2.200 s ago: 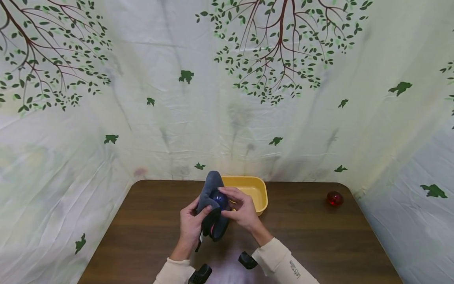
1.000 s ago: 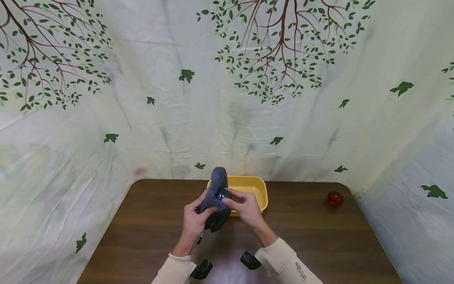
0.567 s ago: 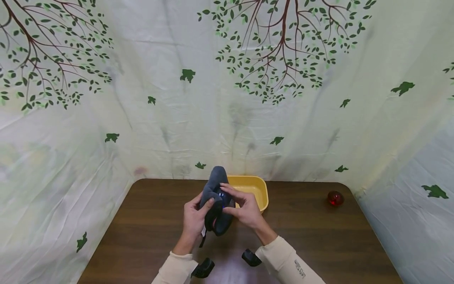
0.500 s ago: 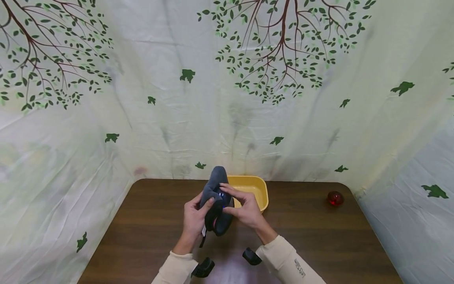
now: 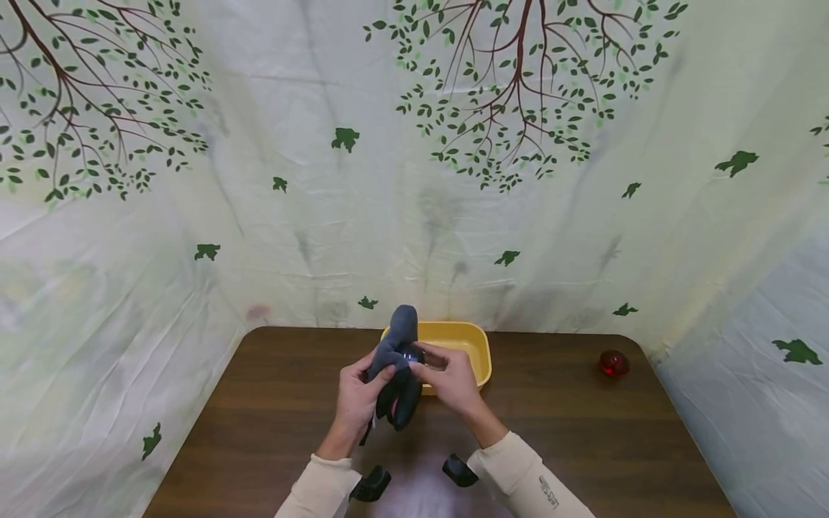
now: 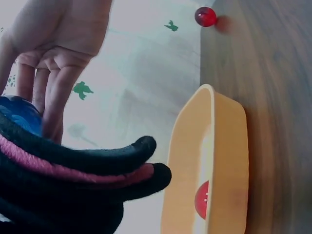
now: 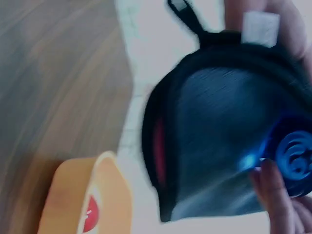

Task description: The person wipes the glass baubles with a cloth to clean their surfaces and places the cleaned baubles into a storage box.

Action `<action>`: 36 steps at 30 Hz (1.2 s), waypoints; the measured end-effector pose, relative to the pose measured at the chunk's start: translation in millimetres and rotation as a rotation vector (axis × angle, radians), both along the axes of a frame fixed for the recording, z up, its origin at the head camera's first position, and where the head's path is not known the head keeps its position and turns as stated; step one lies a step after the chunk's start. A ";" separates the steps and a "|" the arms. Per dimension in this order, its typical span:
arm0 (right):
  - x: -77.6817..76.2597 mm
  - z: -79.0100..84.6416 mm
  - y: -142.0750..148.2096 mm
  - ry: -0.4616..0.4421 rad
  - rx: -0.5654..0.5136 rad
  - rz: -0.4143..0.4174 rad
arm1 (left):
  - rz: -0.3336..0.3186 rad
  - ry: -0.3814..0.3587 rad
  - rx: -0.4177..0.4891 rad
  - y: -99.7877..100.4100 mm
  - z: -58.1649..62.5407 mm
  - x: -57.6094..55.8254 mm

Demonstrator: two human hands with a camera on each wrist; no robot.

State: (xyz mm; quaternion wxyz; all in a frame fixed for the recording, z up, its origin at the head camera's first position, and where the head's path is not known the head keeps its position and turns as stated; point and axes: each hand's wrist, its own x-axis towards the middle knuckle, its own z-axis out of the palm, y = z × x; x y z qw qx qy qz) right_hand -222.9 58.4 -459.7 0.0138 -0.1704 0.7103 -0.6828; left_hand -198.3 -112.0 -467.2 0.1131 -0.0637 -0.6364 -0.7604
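Note:
A blue-grey and black pouch-like fabric piece point(image 5: 403, 325) is held up over the table in front of me. It has pink lining, a white tag point(image 7: 261, 29) and a black loop point(image 7: 187, 17). My left hand point(image 5: 356, 396) grips its left side, thumb on the front. With thumb and fingers, my right hand point(image 5: 455, 381) pinches a see-through blue ball point(image 7: 296, 158) against the pouch's smooth dark face. In the left wrist view, the blue ball point(image 6: 19, 114) shows between the pouch and my right fingers. The pouch hides part of the ball in the head view.
Behind the pouch, a yellow plastic tub point(image 5: 463, 342) stands at the table's back edge. Inside it lies a red ball point(image 6: 201, 200). Another red ball point(image 5: 614, 363) rests on the brown table point(image 5: 570, 432) at the back right. A leaf-printed white cloth point(image 5: 427, 237) hangs behind.
The pouch has shifted slightly right and keeps turning in my hands. My right fingertips, spread above the ball half a second ago, have come lower and closer together on it.

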 end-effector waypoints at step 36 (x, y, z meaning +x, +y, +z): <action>2.2 21.7 21.4 0.141 0.027 0.076 | 0.001 0.011 0.092 20.6 5.7 1.1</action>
